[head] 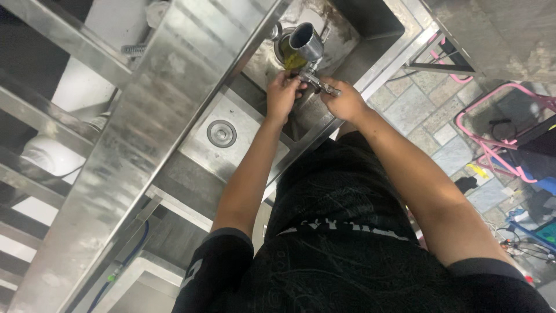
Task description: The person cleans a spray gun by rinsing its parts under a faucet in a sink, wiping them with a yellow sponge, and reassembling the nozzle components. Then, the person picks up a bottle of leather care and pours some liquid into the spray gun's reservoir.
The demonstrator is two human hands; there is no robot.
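Over a stainless steel sink (pixel 231 156), both of my hands hold a small steel pot (pixel 305 42) with a long handle. My left hand (pixel 282 93) grips the pot near the base of the handle, next to a yellow-green sponge or cloth (pixel 293 61) pressed against the pot's side. My right hand (pixel 346 101) is closed around the steel handle (pixel 324 87) further out. The pot lies tilted, its dark opening facing up and away. A round drain (pixel 221 133) sits in the shallow basin left of my left forearm.
A steel backsplash and shelf (pixel 145 127) run diagonally on the left. White pipes (pixel 52 156) lie behind it. On the right is a stone tile floor (pixel 417 110) with a pink metal frame (pixel 492 148) and scattered items.
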